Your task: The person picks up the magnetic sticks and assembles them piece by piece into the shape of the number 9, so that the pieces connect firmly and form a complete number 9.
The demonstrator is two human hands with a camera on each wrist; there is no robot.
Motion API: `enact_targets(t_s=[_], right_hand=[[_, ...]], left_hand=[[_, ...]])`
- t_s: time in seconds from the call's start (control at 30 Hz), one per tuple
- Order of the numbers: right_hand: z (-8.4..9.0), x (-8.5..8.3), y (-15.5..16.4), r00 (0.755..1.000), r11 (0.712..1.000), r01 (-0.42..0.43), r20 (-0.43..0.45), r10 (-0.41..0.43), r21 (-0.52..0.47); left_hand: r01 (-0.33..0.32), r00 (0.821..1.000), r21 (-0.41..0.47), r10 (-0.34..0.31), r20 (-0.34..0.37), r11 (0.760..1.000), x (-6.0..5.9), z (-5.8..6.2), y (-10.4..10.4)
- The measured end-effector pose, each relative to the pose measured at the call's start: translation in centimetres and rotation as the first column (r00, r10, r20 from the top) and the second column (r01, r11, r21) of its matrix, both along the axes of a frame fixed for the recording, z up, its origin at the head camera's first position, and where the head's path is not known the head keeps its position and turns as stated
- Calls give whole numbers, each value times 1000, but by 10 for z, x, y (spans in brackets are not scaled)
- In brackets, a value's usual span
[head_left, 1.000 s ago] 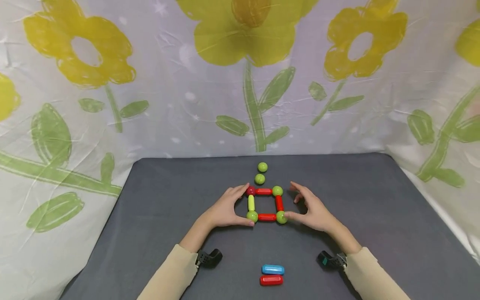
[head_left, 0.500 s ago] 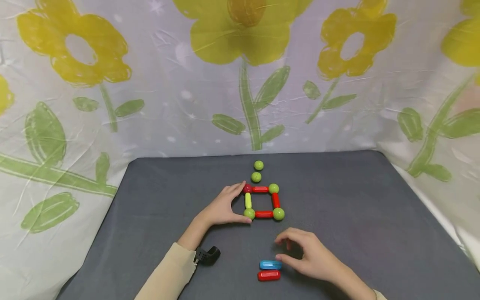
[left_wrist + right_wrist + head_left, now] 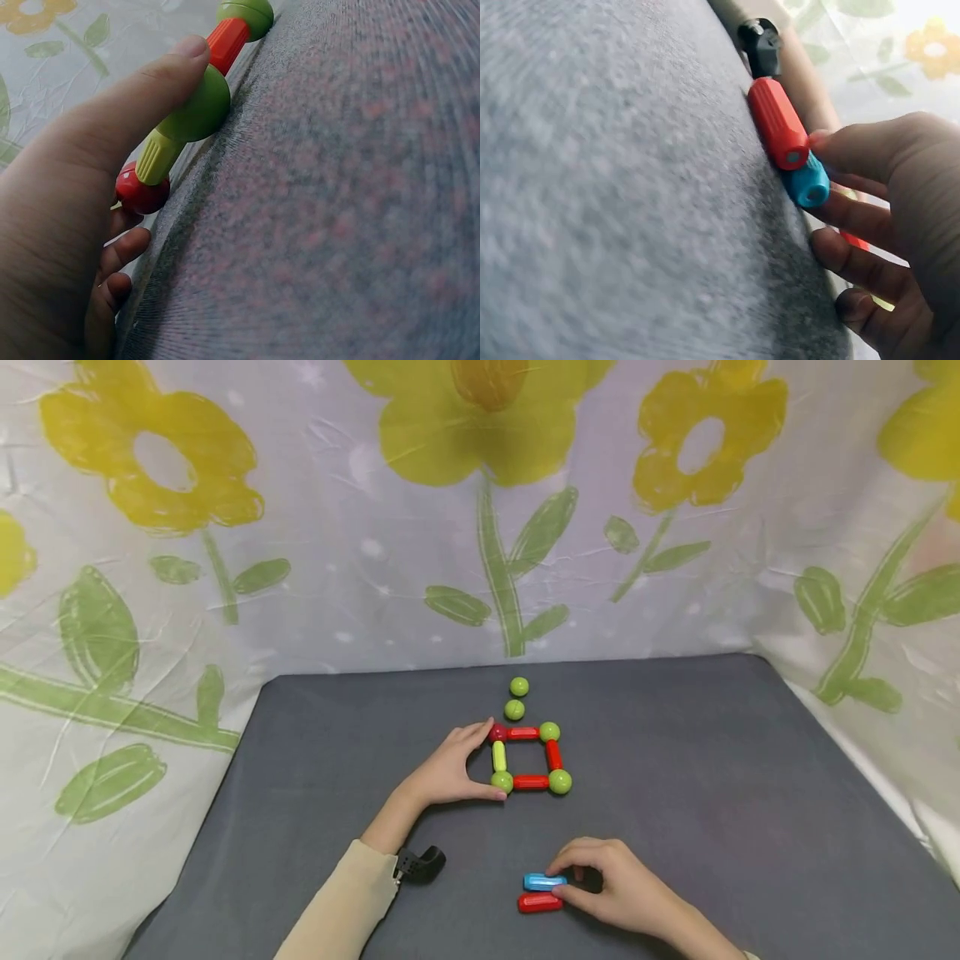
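A square [image 3: 531,782] of magnetic rods and balls lies on the table, with three red rods, one yellow-green rod [image 3: 157,157], one red ball [image 3: 498,732] and three green balls. My left hand [image 3: 448,771] holds its left side, thumb at the near green ball [image 3: 202,109] and fingertips by the red ball. Nearer to me, my right hand [image 3: 611,887] pinches the right end of a blue magnetic rod [image 3: 543,882] between thumb and fingers. A loose red magnetic rod [image 3: 538,903] lies beside the blue one, close to the thumb in the right wrist view.
Two loose green balls [image 3: 514,709] sit behind the square. A dark grey cloth [image 3: 697,760] covers the table. Behind it hangs a curtain [image 3: 315,610] printed with yellow flowers. A black wrist camera [image 3: 422,864] is strapped at my left sleeve.
My right hand has left the square's right side, come down toward me and taken hold of the blue rod. The left hand keeps its place at the square.
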State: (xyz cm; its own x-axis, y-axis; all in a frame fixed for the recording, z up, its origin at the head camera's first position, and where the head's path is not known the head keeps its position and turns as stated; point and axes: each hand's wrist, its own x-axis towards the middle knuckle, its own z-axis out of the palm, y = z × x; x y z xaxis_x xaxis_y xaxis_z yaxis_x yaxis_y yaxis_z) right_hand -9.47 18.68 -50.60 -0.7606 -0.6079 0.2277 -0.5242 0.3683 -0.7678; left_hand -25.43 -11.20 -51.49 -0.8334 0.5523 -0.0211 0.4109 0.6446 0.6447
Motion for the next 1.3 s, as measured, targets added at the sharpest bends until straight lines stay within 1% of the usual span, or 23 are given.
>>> enact_targets(t_s=[0.33, 0.43, 0.5, 0.53, 0.6, 0.67, 0.73, 0.8, 0.87, 0.93, 1.1, 1.3], right_hand=[[-5, 4, -3, 999, 1000, 26, -33, -26, -16], [-5, 4, -2, 996, 997, 74, -43, -75, -12], [-5, 2, -1, 987, 989, 145, -64, -145, -13], [-4, 1, 0, 979, 981, 192, -69, -192, -18], [-1, -3, 4, 951, 952, 304, -58, -305, -22], [3, -10, 9, 911, 911, 411, -30, -412, -25], [6, -15, 14, 864, 863, 504, 10, -504, -17], [6, -20, 18, 821, 822, 569, 42, -569, 7], [2, -21, 20, 791, 792, 610, 52, -610, 26], [-1, -21, 20, 779, 780, 624, 42, -626, 39], [-4, -23, 16, 784, 784, 620, 7, -620, 24], [-3, -25, 14, 772, 772, 635, 0, -635, 23]], left_hand=[[7, 1000, 3, -7, 4, 1000, 0, -2, 2], [8, 1000, 6, -8, 7, 1000, 1, -2, 2], [8, 1000, 7, -8, 7, 1000, 1, -2, 2], [8, 1000, 7, -8, 6, 1000, 1, -2, 2], [7, 1000, 4, -7, 5, 1000, 0, -2, 2], [6, 1000, 1, -6, 3, 1000, 0, -2, 1], [4, 1000, -1, -4, 4, 1000, -1, -2, 0], [5, 1000, -7, -4, 5, 1000, -1, -2, 0], [7, 1000, -8, -7, 5, 1000, -1, -2, 0], [9, 1000, -9, -9, 8, 1000, -1, -3, 0], [3, 1000, 2, -3, 3, 1000, -1, -4, 0], [-1, 1000, 4, 1, -1, 1000, -2, -4, 0]])
